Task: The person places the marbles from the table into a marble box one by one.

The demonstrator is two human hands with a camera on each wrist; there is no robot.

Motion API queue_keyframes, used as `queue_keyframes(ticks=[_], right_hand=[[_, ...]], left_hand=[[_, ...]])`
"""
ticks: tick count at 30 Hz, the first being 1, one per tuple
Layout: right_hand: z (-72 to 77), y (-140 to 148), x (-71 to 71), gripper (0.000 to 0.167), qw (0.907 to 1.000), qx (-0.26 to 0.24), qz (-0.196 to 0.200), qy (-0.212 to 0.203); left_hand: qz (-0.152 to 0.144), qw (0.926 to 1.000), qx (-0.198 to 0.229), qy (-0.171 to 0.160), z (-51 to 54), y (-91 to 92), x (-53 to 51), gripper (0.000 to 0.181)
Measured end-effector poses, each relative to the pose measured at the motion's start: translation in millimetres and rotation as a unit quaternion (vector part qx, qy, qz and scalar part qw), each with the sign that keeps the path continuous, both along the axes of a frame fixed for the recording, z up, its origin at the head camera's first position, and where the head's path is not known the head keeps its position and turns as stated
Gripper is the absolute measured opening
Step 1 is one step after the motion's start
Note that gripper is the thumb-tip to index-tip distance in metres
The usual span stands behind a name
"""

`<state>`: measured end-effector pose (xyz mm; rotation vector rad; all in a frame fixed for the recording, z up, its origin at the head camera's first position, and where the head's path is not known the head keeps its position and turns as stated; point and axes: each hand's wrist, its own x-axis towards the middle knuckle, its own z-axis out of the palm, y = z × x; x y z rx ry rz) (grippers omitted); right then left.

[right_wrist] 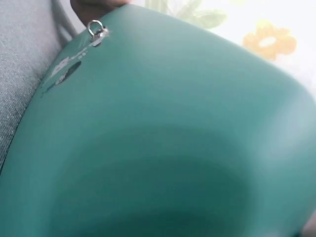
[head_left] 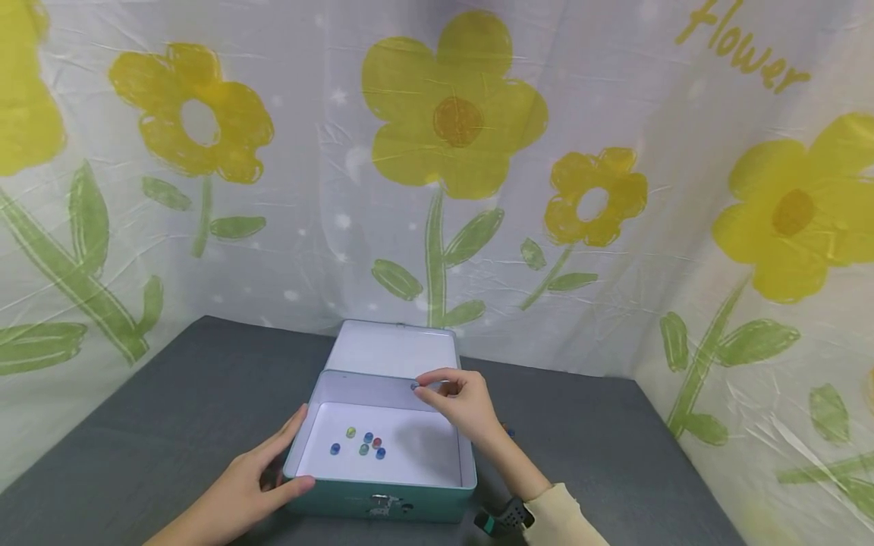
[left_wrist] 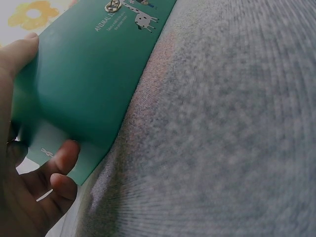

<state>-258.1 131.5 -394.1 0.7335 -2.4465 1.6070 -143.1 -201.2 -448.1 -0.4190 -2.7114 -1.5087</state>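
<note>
A green tin box point(head_left: 334, 497) with a white inside stands on the dark table, its lid point(head_left: 392, 347) swung back. Several glass marbles point(head_left: 364, 450), blue, green, yellowish and red, lie on its floor. At the box's front left corner my left hand point(head_left: 256, 478) grips it, thumb on the front rim and fingers along the left side. My right hand point(head_left: 460, 402) is over the back right of the box and pinches a small bluish marble point(head_left: 414, 386) between thumb and fingertips. The right wrist view mostly holds the green box wall point(right_wrist: 187, 98), with the right fingers hidden.
A few small marbles point(head_left: 510, 433) lie on the dark tabletop point(head_left: 580, 447) right of the box, partly behind the right wrist. A metal clasp point(right_wrist: 97, 29) sits on the box front. A flower-printed curtain point(head_left: 307, 227) hangs behind the table.
</note>
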Motion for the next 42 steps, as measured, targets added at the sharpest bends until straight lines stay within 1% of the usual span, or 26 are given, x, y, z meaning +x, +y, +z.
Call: queue_keyframes(ticks=[6, 13, 19, 25, 29, 35, 42], right_hand=[[3.4, -7.9, 0.6, 0.01, 0.9999, 0.014, 0.006, 0.007], [6.5, -19.5, 2.0, 0.014, 0.9997, 0.009, 0.024, 0.004], [3.6, -27.3, 1.3, 0.012, 0.9995, 0.009, 0.028, -0.004], [1.0, -27.1, 2.0, 0.011, 0.9996, 0.014, 0.023, -0.008], [1.7, -26.4, 2.6, 0.012, 0.9996, 0.011, 0.025, 0.0], [2.3, -25.7, 4.0, 0.013, 0.9997, 0.003, 0.022, 0.009], [4.1, -22.6, 5.1, 0.013, 0.9996, 0.003, 0.025, 0.016]], left_hand=[[0.0, 1.0, 0.001, 0.002, -0.4, -0.9, -0.3, 0.093], [0.001, 1.0, 0.0, 0.003, -2.0, -1.8, -0.4, 0.093], [-0.003, 0.9999, 0.011, 0.008, -4.7, -1.1, 0.3, 0.093], [-0.003, 0.9999, 0.012, 0.0, -4.2, -0.8, -0.3, 0.093], [-0.005, 0.9999, 0.012, 0.0, -2.9, -0.9, -1.0, 0.092], [-0.007, 0.9998, 0.009, -0.015, -1.5, -1.6, -1.6, 0.093], [-0.01, 0.9999, 0.006, -0.006, -1.4, -0.8, -3.9, 0.091]])
